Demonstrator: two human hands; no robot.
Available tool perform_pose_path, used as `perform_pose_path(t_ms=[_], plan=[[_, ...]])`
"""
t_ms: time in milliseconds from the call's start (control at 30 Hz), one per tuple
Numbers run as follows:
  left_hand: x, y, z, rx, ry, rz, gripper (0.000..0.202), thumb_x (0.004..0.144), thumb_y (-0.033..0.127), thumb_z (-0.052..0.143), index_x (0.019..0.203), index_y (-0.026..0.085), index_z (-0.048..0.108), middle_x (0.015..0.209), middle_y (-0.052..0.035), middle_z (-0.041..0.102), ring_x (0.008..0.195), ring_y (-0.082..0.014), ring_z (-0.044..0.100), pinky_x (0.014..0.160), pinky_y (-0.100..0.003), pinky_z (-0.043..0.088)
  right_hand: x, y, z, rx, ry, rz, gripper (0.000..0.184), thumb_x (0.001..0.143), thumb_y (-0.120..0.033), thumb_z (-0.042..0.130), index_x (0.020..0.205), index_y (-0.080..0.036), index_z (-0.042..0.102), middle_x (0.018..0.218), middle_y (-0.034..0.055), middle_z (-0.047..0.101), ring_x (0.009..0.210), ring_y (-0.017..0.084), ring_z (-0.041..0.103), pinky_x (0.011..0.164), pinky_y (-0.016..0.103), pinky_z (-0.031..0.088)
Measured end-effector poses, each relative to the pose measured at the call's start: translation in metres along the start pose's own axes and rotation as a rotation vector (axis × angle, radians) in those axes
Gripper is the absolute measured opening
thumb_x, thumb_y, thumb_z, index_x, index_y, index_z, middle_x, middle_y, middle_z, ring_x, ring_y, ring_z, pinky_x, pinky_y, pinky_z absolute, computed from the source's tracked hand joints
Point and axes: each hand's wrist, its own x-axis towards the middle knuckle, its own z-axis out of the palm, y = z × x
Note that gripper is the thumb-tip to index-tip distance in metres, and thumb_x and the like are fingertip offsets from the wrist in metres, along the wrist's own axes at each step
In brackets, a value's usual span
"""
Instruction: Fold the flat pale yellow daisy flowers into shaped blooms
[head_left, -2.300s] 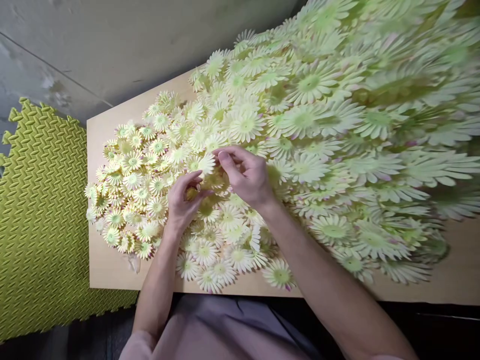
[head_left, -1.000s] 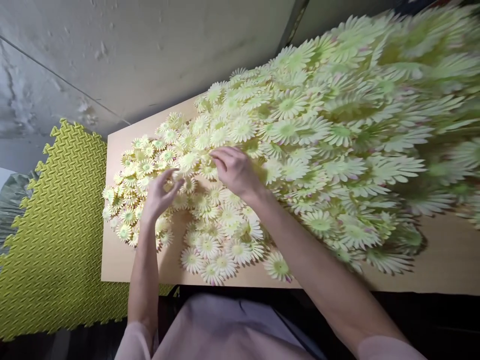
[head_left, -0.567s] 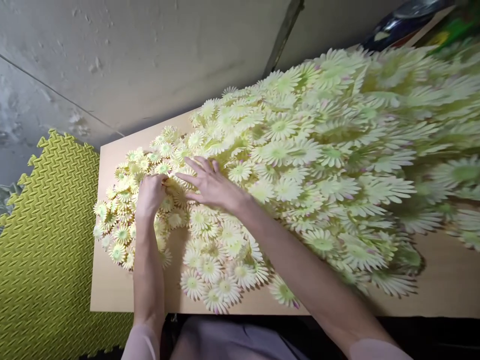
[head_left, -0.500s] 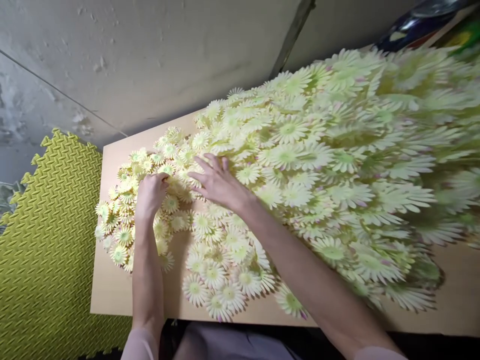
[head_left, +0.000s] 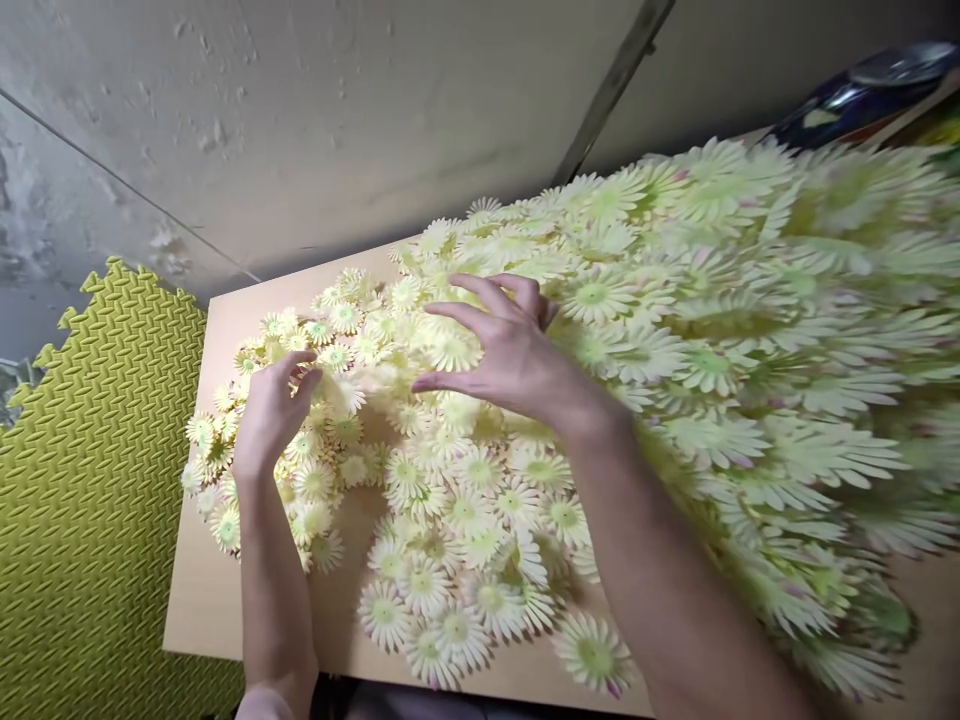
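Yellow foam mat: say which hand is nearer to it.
Left. The left hand is over the flowers at the table's left end, close beside the mat; the right hand is farther right.

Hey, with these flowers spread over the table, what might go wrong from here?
The lone flower lies close to the front edge of the table, and the right forearm, beside it in view, might brush it off. The left cluster seems to run into the main heap toward the back, so flowers could get mixed.
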Motion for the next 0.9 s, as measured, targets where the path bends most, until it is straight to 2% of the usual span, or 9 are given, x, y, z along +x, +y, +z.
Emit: perform_pose_path(t_ms=[100,233,333,400,467,567,700,800,900], plan=[[0.001,-0.002,-0.001,-0.032,0.035,-0.004,0.022,0.079,0.031,0.073,0.100,0.023,0.071,0.081,-0.0059,0.072,0.070,-0.0176,0.068,0.062,-0.031,0.057,0.003,-0.019,-0.006,0.078,-0.055,-0.026,0.083,0.062,-0.072,0.073,0.133,-0.030,0.058,0.147,0.0115,0.048,0.134,0.044,0.038,0.104,0.069,0.038],[0.002,0.005,0.002,-0.190,0.073,0.049,0.024,0.075,0.029,0.078,0.096,0.022,0.067,0.080,-0.0032,0.070,0.070,-0.0144,0.068,0.059,-0.025,0.059,0.007,-0.043,0.002,0.231,-0.166,-0.055,0.058,0.083,-0.047,0.071,0.134,-0.025,0.058,0.142,0.0102,0.055,0.135,0.033,0.047,0.113,0.060,0.041],[0.002,0.019,0.003,-0.340,0.022,0.066,0.020,0.082,0.023,0.070,0.100,0.022,0.062,0.083,-0.0028,0.068,0.066,-0.0115,0.067,0.058,-0.022,0.059,0.007,-0.053,0.015,0.366,-0.203,-0.111,0.055,0.090,-0.023,0.067,0.142,-0.025,0.050,0.141,0.0085,0.058,0.132,0.024,0.054,0.116,0.049,0.044],[0.001,0.029,0.004,-0.438,-0.091,0.089,0.028,0.084,0.020,0.068,0.110,0.024,0.058,0.088,-0.0035,0.067,0.073,-0.0127,0.069,0.064,-0.023,0.061,0.007,-0.055,0.022,0.449,-0.194,-0.126,0.054,0.091,-0.017,0.063,0.142,-0.027,0.049,0.138,0.0068,0.060,0.128,0.022,0.057,0.114,0.047,0.046],[0.000,0.035,0.006,-0.495,-0.171,0.104,0.033,0.086,0.020,0.066,0.117,0.025,0.056,0.095,-0.0049,0.066,0.077,-0.0132,0.069,0.068,-0.025,0.062,0.006,-0.052,0.023,0.535,-0.171,-0.092,0.048,0.090,-0.017,0.064,0.137,-0.026,0.055,0.130,0.0069,0.065,0.119,0.023,0.063,0.107,0.047,0.052],[0.001,0.040,0.010,-0.519,-0.182,0.114,0.027,0.089,0.022,0.064,0.115,0.025,0.060,0.105,-0.0067,0.065,0.089,-0.0158,0.069,0.077,-0.030,0.064,0.006,-0.044,0.018,0.729,-0.176,0.044,0.039,0.084,-0.025,0.073,0.122,-0.021,0.065,0.110,0.0072,0.070,0.095,0.021,0.069,0.088,0.042,0.062],[0.002,0.043,0.015,-0.493,-0.225,0.173,0.030,0.086,0.025,0.068,0.116,0.024,0.065,0.122,-0.0095,0.061,0.109,-0.0210,0.065,0.089,-0.036,0.064,0.008,-0.037,0.010,0.926,-0.186,0.195,0.035,0.077,-0.033,0.080,0.107,-0.019,0.069,0.097,0.0054,0.070,0.081,0.016,0.068,0.077,0.035,0.062],[0.002,0.045,0.019,-0.550,-0.285,0.173,0.046,0.077,0.029,0.077,0.121,0.024,0.065,0.122,-0.0112,0.061,0.107,-0.0240,0.067,0.088,-0.040,0.065,0.008,-0.036,0.010,0.953,-0.191,0.265,0.040,0.068,-0.036,0.086,0.101,-0.018,0.070,0.086,0.0035,0.069,0.075,0.016,0.066,0.072,0.033,0.061],[0.001,0.045,0.022,-0.561,-0.299,0.127,0.047,0.073,0.030,0.081,0.117,0.022,0.066,0.114,-0.0121,0.066,0.098,-0.0244,0.070,0.082,-0.041,0.067,0.007,-0.034,0.008,0.965,-0.220,0.291,0.043,0.063,-0.038,0.088,0.097,-0.018,0.071,0.078,0.0019,0.068,0.071,0.015,0.066,0.067,0.032,0.060]])
